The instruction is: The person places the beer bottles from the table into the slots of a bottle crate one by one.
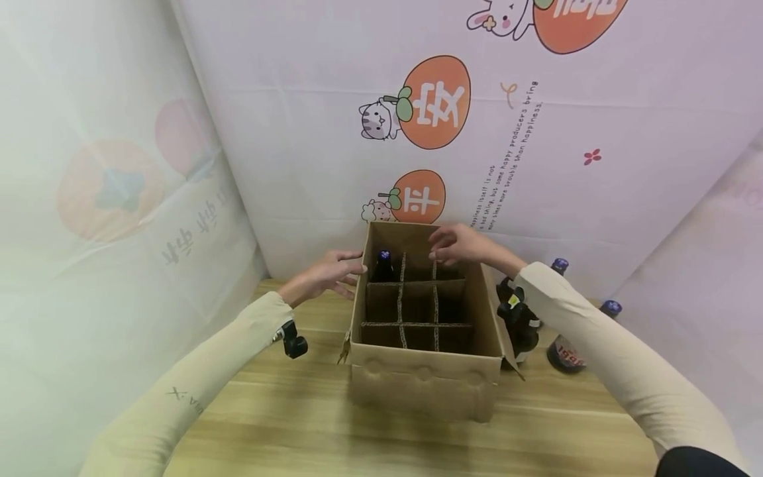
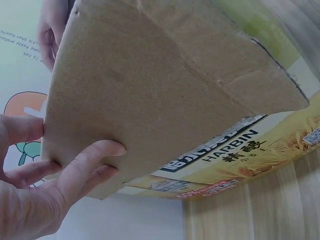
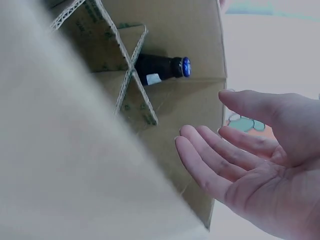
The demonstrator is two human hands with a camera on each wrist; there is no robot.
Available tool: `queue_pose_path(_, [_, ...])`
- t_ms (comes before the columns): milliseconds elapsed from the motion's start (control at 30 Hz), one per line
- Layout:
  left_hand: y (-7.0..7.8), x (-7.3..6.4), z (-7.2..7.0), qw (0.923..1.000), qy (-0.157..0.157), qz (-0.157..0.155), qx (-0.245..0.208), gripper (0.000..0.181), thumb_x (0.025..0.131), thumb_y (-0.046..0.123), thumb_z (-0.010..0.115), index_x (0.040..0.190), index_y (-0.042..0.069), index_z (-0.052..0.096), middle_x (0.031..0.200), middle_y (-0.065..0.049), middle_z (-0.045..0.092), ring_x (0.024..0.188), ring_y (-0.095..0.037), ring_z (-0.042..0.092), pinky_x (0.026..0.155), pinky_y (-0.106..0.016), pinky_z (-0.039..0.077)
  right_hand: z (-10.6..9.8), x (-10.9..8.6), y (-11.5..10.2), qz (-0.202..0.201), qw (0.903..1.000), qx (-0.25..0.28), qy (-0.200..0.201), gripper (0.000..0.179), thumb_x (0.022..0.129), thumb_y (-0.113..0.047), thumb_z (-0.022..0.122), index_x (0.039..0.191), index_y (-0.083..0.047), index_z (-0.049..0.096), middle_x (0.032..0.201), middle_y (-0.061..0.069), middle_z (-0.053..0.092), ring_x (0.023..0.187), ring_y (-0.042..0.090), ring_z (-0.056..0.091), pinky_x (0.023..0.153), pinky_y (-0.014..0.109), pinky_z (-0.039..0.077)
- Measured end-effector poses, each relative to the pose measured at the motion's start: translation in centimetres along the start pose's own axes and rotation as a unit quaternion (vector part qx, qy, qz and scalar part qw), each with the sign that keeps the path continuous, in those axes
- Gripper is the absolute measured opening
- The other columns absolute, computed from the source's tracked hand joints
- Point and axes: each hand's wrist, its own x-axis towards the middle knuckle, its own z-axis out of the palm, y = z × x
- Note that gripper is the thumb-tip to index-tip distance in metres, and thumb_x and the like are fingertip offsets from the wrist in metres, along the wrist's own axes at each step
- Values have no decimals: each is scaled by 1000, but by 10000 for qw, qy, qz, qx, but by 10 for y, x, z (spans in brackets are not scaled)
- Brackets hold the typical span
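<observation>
A cardboard box [image 1: 423, 374] stands open-topped on the table, with crossed cardboard dividers [image 1: 417, 324] inside. One dark bottle with a blue cap [image 1: 384, 258] stands in its far left compartment; the right wrist view shows its neck and a pale label. My left hand [image 1: 330, 270] touches the box's left side near the rim. In the left wrist view, its fairly straight fingers [image 2: 95, 152] rest against the brown cardboard flap [image 2: 145, 75]. My right hand [image 1: 461, 244] is over the far right part of the box, palm empty and fingers loosely bent in the right wrist view.
Several dark bottles stand right of the box, partly behind my right sleeve; one has a red-and-white label [image 1: 569, 354]. The wooden table [image 1: 286, 411] meets printed white cloth walls [image 1: 310, 132] at the back and sides. Loose flaps [image 1: 344, 346] stick out from the box.
</observation>
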Motion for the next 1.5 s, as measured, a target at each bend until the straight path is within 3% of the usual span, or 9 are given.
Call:
queue_pose_path(267, [1, 2, -3, 10000, -23, -34, -4, 69, 105, 13, 60, 165, 6, 26, 160, -25, 44, 140, -50, 50, 91, -47, 66, -13, -18, 10, -155, 9982, 380, 444, 40, 100, 1, 64, 135, 18, 54, 125, 36, 67, 89, 15, 73, 78, 26, 68])
queue_pose_path(467, [2, 1, -3, 10000, -39, -39, -14, 70, 104, 13, 60, 165, 5, 26, 159, -25, 45, 140, -50, 50, 90, -47, 67, -18, -29, 19, -441, 9948, 537, 743, 34, 101, 0, 64, 129, 18, 58, 121, 37, 68, 82, 4, 72, 81, 37, 69])
queue_pose_path(733, [0, 0, -4, 10000, -47, -2, 10, 70, 105, 14, 60, 165, 5, 26, 160, -25, 45, 140, -50, 51, 94, -49, 65, -19, -43, 24, -600, 9931, 421, 915, 29, 104, -6, 63, 125, 14, 64, 118, 33, 71, 83, 9, 75, 84, 41, 68])
queue_pose_path(933, [1, 2, -4, 10000, -83, 16, -29, 70, 105, 14, 60, 165, 5, 26, 160, -25, 44, 140, -50, 50, 91, -47, 66, -19, -51, 33, -594, 9890, 620, 1207, 28, 106, -5, 59, 126, 14, 63, 119, 37, 69, 86, 15, 77, 83, 33, 68])
queue_pose_path(1233, [0, 3, -3, 10000, -46, -21, -41, 71, 104, 13, 61, 165, 5, 26, 160, -25, 44, 140, -51, 50, 90, -46, 67, -25, -64, 43, -515, 9872, 649, 1365, 33, 107, -7, 57, 131, 16, 59, 124, 36, 68, 86, 10, 76, 82, 28, 67])
queue_pose_path(1500, [-1, 3, -3, 10000, -31, -1, -50, 71, 104, 13, 61, 165, 5, 27, 159, -26, 45, 140, -51, 49, 90, -47, 67, -32, -81, 61, -244, 9888, 321, 1438, 34, 107, -7, 57, 130, 18, 58, 123, 38, 67, 81, 0, 71, 75, 19, 64])
